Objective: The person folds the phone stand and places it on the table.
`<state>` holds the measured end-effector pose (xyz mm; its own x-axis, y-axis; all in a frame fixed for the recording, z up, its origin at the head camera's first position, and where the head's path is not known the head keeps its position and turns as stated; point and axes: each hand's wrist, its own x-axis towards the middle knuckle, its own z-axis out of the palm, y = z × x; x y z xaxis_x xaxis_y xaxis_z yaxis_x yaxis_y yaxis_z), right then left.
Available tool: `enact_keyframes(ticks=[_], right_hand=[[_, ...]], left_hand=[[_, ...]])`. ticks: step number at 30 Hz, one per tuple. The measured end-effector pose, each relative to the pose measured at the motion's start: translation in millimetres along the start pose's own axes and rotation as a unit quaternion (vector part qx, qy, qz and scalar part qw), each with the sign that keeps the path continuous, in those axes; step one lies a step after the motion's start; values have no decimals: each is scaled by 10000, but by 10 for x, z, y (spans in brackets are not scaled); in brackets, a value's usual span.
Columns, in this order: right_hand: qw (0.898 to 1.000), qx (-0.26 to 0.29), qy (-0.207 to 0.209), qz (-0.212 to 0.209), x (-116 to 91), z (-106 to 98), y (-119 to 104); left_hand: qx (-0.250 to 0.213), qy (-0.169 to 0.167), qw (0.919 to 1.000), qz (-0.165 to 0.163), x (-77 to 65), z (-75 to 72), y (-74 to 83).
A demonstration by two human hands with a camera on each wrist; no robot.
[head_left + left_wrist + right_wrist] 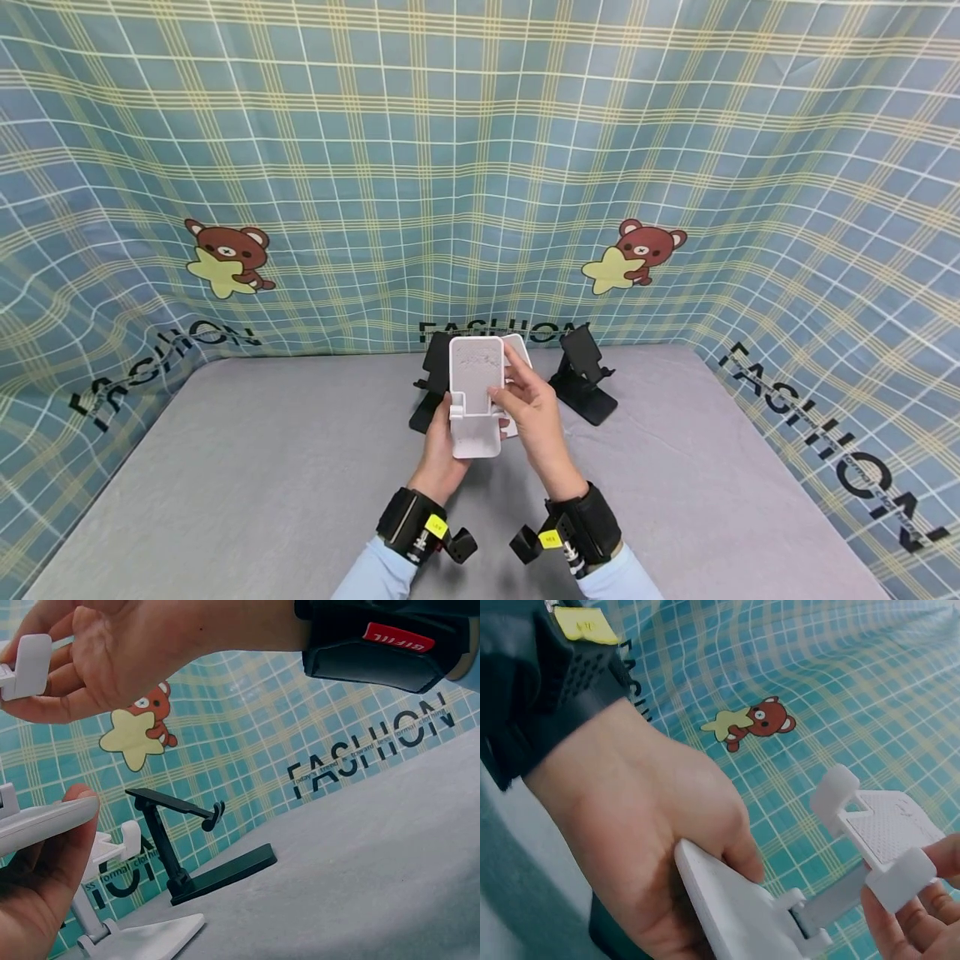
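Note:
A white phone stand (477,371) is held up over the table, between both hands. My left hand (440,457) grips its flat base (739,915) from below and the left; in the right wrist view the base lies in the palm. With thumb and fingers, my right hand (537,417) pinches the right edge of the cradle plate (891,829), beside one of its two front lips. The plate's face has a textured pad. A grey arm (836,898) with a hinge joins plate and base.
Behind the held stand, a second white phone stand (519,346) is partly hidden. One black phone stand (437,362) is at its left, another black phone stand (583,367) at its right. The grey tabletop (262,467) meets a plaid curtain (420,167) at back and sides.

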<state>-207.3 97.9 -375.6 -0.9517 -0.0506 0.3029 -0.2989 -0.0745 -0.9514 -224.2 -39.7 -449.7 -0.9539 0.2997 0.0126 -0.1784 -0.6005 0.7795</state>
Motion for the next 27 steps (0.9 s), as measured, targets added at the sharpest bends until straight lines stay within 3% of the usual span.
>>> enact_keyframes(ticks=[4, 7, 9, 10, 12, 16, 17, 22, 27], right_hand=[[9980, -570, -42, -256, 94, -105, -76], [9919, -1048, -127, -700, 180, -193, -174], [9874, -1183, -320, -1001, 238, -237, -232], [9848, -1157, -533, -1184, 364, -304, -55], [9808, -1188, -862, -1282, 424, -314, -81], [9760, -1308, -1491, -902, 539, -278, -78], [9759, -1387, -1550, -657, 461, -213, -276], [9712, -1069, -2130, 73, 468, -160, -289], [9672, -677, -2424, 359, 478, -135, -145]], left_hand=[[-109, 39, 9999, -18, 7, 8, 11], [-218, 100, 9997, -48, 19, 12, 22], [-238, 108, 9997, -39, 24, 10, 27], [-246, 121, 9996, -36, 25, 12, 29], [-211, 126, 9997, -44, 25, 11, 28], [-191, 73, 9998, -44, 15, 18, 33], [-201, 62, 9998, -48, 9, 22, 37], [-276, -4, 9996, -33, -33, 67, 82], [-276, -223, 9994, 36, -46, 101, 109]])
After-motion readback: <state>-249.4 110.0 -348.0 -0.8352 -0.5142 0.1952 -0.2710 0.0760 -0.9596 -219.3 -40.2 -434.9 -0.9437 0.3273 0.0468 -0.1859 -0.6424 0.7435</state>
